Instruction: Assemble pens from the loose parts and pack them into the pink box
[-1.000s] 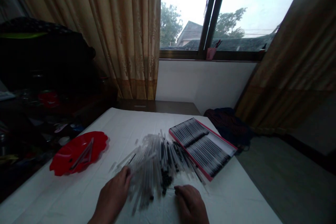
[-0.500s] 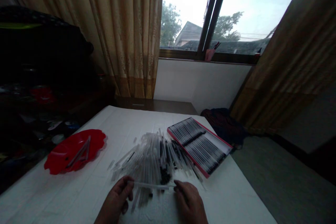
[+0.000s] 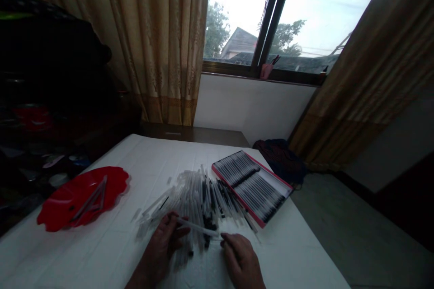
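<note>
Because I am working through a head camera, I set twelve o'clock at the far edge of the white-covered table [image 3: 101, 257]. One slim, translucent plastic tube [image 3: 198, 227] is raised over the five o'clock side of a loose pile of cloudy, straight tubes [image 3: 188, 192], slanting toward four o'clock. My left hand [image 3: 163, 240], at seven, pinches its left end between thumb and fingers; my right hand [image 3: 240, 255], toward five, has its fingertips drawn together just beside the other end, and I cannot tell whether they grip anything. To do this well, I judge, I should pinch lightly, since thin plastic may flex or roll, bring both hands into one line, and keep my wrists clear of the pile. Short black pieces [image 3: 210, 223] cluster at the pile's five o'clock edge. Toward two, a shallow, red-rimmed rectangular box [image 3: 273, 181] holds two tight rows of clear, dark-ended sticks [image 3: 257, 194]; at nine, a glossy, scalloped red dish [image 3: 56, 210] carries clear strips [image 3: 90, 201] in a narrow triangle.
</note>
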A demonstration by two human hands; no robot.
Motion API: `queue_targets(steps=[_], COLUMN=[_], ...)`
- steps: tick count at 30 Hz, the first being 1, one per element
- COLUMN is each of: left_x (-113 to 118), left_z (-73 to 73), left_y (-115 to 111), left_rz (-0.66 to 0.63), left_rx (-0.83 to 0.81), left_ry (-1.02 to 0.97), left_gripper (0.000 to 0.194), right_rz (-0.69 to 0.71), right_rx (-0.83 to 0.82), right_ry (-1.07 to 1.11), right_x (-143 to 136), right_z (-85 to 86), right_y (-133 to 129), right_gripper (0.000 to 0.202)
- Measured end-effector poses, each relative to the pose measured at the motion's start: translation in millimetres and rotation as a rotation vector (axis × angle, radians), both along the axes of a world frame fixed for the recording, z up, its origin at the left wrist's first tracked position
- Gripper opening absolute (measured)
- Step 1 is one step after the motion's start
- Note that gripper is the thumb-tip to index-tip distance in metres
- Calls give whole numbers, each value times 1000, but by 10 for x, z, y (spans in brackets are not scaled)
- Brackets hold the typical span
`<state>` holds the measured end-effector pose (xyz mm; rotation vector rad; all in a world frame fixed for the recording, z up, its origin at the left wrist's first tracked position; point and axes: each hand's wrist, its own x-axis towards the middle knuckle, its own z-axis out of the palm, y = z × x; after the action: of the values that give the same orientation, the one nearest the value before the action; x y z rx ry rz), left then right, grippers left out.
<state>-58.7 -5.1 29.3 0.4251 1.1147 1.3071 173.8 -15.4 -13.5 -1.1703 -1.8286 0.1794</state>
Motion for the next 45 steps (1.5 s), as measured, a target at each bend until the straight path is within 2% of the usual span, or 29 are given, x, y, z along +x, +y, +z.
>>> queue_targets(steps=[3, 6, 9, 12, 14, 18, 22, 25, 29, 32, 34, 38, 42, 45], left_x=[16, 40, 63, 63, 49, 17, 1, -2, -12, -29, -37, -25, 9, 26], left_z=[-41, -51, -42, -57, -91, -177, -259, -307, -286, -205, -142, -60, -62, -95], left_y=[4, -11, -18, -22, -29, -52, -64, -63, -64, -68, -67, -53, -51, -60], left_rz=[-44, -91, -90, -110, -136, -155, -175, -187, -186, -112, -56, -30, -60, -96], left_rx=[30, 67, 74, 94, 116, 141, 164, 176, 177, 166, 151, 192, 142, 109], left_ry=[39, 75, 115, 164, 177, 172, 141, 126, 114, 48, -12, -36, 25, 79], left_gripper=[36, 41, 46, 44, 42, 41, 40, 39, 39, 45, 47, 40, 47, 53], right_rz=[12, 44, 145, 208, 216, 251, 140, 74, 130, 188, 144, 9, 3, -5], right_rx=[-41, -117, -186, -254, -269, -275, -265, -251, -214, -181, -172, -168, -107, -36], right_ry=[70, 158, 196, 220, 230, 171, 167, 151, 103, 92, 85, -99, -385, -485], right_x=[-4, -92, -237, -352, -396, -460, -555, -615, -589, -483, -403, -337, -436, -535], right_z=[25, 104, 220, 277, 247, 83, -57, -73, 49, 206, 302, 411, 463, 490], right_y=[-33, -61, -52, -24, -19, -54, -93, -98, -87, -37, 48, 328, 565, 643], right_gripper=[27, 34, 29, 31, 33, 34, 41, 47, 44, 28, 22, 22, 33, 25])
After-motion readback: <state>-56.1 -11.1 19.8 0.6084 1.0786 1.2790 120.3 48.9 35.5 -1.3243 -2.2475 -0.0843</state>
